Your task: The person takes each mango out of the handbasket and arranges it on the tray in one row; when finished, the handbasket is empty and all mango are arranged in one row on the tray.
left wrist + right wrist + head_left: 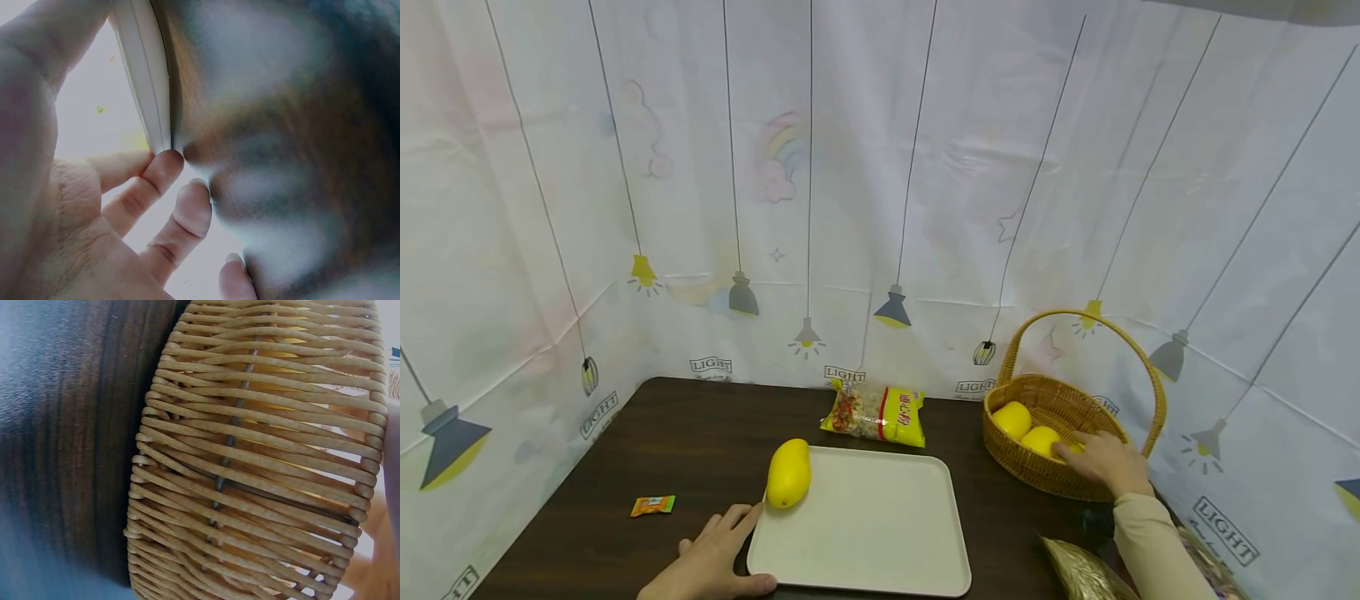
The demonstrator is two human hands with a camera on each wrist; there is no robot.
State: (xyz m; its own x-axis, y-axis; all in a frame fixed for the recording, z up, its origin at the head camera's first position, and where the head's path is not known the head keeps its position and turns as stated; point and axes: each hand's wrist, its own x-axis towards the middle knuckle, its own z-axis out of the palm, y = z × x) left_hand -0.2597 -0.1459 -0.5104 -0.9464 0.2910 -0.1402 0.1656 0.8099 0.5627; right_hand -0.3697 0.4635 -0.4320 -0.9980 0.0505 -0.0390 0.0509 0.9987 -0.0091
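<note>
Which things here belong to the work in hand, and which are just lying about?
Seemingly in use:
tray, left hand at its edge
wicker basket, right hand inside
yellow fruits in the basket
mango-like fruit at the tray's corner

Apparently just lying about:
snack bag behind the tray
small wrapped candy
gold bag

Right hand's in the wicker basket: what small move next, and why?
Probably curl the right hand around the yellow fruit at its fingertips: it reaches inside the wicker basket. The tray has bare space beside the mango, and the left hand touches its edge.
</note>
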